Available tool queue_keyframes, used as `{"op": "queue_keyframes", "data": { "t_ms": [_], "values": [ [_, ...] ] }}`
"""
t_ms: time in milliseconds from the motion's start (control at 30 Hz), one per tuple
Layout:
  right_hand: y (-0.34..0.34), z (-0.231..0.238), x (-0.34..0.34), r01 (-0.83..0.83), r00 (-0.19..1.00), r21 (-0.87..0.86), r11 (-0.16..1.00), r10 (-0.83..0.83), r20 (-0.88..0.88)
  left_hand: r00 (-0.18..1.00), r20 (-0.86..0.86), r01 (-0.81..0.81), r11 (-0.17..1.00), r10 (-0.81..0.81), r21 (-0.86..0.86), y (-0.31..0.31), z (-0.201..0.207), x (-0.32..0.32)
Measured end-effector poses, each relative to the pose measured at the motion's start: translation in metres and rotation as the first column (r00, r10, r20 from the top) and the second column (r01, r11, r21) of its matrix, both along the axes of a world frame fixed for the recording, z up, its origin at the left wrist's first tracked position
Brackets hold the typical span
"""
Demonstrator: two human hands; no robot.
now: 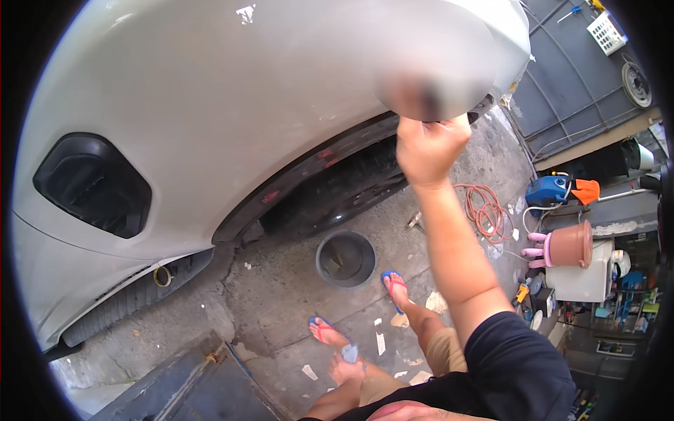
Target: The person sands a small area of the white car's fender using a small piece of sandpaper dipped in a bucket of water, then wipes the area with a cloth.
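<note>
A pale grey car body panel with a dark wheel arch fills the far side. My right hand is raised to the panel above the arch, its fingers closed. A blurred patch covers the fingertips, so what they hold, if anything, is hidden. Low in front of my legs, my left hand is closed on a small crumpled blue-grey piece; whether it is cloth or paper I cannot tell. A dark grey bucket stands on the ground between my feet and the wheel, with something long and brownish inside.
A yellowish tape roll sits on the car's side step. To the right are a coiled orange hose, a blue machine and a brown bucket with pink gloves. Paper scraps litter the concrete. A dark metal panel stands near left.
</note>
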State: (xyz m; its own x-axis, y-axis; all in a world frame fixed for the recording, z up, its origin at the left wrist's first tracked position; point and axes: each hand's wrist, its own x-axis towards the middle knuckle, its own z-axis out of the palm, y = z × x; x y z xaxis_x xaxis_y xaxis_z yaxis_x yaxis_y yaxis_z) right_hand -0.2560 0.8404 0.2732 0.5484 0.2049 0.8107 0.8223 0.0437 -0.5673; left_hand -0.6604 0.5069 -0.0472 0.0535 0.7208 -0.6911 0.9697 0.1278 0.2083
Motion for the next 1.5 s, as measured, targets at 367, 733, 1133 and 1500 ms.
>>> {"op": "queue_keyframes", "data": {
  "t_ms": [367,733,1133,1500],
  "values": [
    [0.038,-0.016,-0.054,-0.056,0.951,0.168,0.984,0.002,0.308,0.999,-0.014,0.038,0.999,-0.037,0.006,-0.003,-0.002,-0.003],
    [0.045,-0.005,-0.029,0.072,0.95,0.298,0.952,-0.156,0.27,1.0,0.001,0.016,0.996,-0.016,0.084,-0.004,-0.006,-0.009],
    [0.044,0.001,-0.009,0.238,0.969,0.275,0.931,-0.208,-0.134,0.996,0.034,0.074,0.99,-0.078,0.122,0.001,-0.011,-0.015],
    [0.043,0.019,-0.035,0.022,0.975,0.228,0.974,-0.072,0.212,0.988,-0.052,0.147,0.989,-0.146,0.013,0.021,-0.011,-0.02]
  ]
}}
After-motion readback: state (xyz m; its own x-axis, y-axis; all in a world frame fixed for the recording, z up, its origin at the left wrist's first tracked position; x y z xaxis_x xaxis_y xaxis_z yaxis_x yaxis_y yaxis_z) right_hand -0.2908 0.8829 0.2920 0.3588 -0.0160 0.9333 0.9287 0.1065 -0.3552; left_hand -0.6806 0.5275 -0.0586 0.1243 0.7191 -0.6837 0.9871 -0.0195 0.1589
